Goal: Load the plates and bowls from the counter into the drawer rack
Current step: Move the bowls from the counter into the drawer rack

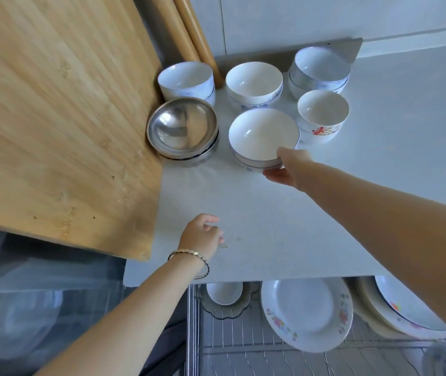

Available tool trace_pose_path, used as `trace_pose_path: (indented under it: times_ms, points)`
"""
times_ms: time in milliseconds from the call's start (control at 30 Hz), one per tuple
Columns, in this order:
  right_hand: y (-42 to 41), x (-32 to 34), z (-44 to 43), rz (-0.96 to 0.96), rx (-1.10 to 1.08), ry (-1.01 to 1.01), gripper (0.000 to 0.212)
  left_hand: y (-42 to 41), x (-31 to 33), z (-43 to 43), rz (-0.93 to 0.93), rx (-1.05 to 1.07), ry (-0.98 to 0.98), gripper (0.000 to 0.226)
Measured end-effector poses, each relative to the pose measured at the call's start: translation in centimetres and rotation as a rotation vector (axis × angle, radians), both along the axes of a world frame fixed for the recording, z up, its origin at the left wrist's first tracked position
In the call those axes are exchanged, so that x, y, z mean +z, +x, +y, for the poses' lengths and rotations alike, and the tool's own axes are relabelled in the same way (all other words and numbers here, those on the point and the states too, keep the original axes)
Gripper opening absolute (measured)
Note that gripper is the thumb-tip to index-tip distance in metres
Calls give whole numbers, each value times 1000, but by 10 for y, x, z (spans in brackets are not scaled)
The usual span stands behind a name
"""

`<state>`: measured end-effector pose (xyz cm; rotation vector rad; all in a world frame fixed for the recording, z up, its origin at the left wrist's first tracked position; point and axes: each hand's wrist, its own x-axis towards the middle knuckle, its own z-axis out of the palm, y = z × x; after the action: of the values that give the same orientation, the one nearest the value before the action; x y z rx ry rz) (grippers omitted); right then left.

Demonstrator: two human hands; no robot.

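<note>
— Where's my right hand [287, 166]?

— At the near-right edge of the stack of shallow white bowls [260, 134], mid-surface [270, 226]. The thumb is on the top rim and the fingers are curled under the side, so I'd call it a pinch grip.

— And the left hand [203, 236]?

— Nearer me, loosely curled, holding nothing.

— Which way does the stack go?

— Straight back toward me. The drawer rack [238, 348] sits below the surface's near edge, with a floral plate [306, 313] already in it. My right hand is the closer one.

— Any labels?

— None I can read, only a red motif on the small bowl [322, 118] far right of the stack.
</note>
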<state>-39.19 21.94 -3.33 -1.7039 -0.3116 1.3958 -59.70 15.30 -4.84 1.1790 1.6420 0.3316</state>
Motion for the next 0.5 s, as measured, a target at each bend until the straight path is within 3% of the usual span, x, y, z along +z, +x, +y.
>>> trace_pose_path:
  times_ms: [200,367,500]
  points:
    - [40,8,-107,-69,279,-110,13,38,29,-15,-293,109,-150,12]
    - [86,33,-208,-63,500,-143,20,77,51,-70,-245,-236,-338,12]
    - [122,46,-277,-123,616,-207,35,111,41,-128,-227,-368,-431,33]
